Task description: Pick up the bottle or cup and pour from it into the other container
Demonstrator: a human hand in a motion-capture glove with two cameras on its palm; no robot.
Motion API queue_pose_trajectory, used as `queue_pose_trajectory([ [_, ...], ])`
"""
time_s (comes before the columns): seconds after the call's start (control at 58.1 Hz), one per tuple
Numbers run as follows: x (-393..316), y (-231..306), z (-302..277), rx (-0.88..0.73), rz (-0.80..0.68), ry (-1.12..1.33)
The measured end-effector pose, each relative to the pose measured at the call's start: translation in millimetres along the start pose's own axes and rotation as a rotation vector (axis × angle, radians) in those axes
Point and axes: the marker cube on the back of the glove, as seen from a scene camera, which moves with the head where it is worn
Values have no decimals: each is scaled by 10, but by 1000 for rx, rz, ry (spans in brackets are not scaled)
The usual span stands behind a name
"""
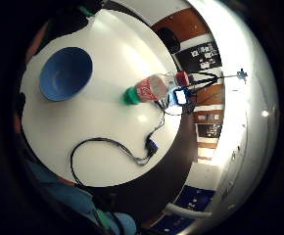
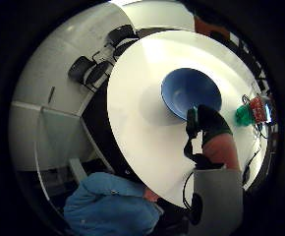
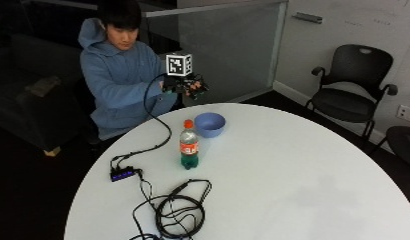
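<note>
Gloved right hand [image 3: 186,86] raised above table [image 3: 291,170], holding nothing, fingers unclear. Bottle [image 3: 188,145] upright beside blue bowl [image 3: 209,124]; red label unreadable.

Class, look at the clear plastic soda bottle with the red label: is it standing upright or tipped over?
Upright. The clear plastic soda bottle stands on its green base on the round white table, orange cap on top, beside the blue bowl.

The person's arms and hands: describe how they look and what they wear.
The right hand wears a black glove, with black straps at the wrist. Both arms are covered by the long sleeves of a blue hooded sweatshirt. In the thumb side palm view, a dark green cuff edges the glove. The other hand cannot be made out.
</note>
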Motion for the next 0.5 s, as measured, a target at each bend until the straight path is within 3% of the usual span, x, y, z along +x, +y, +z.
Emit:
queue_pose_trajectory([
  [0.413, -84, 143, -127, -11, -14, 105],
  [0.464, -111, 221, -122, -5, -107, 118],
  [0.499, 22, 297, -137, -14, -320, 151],
])
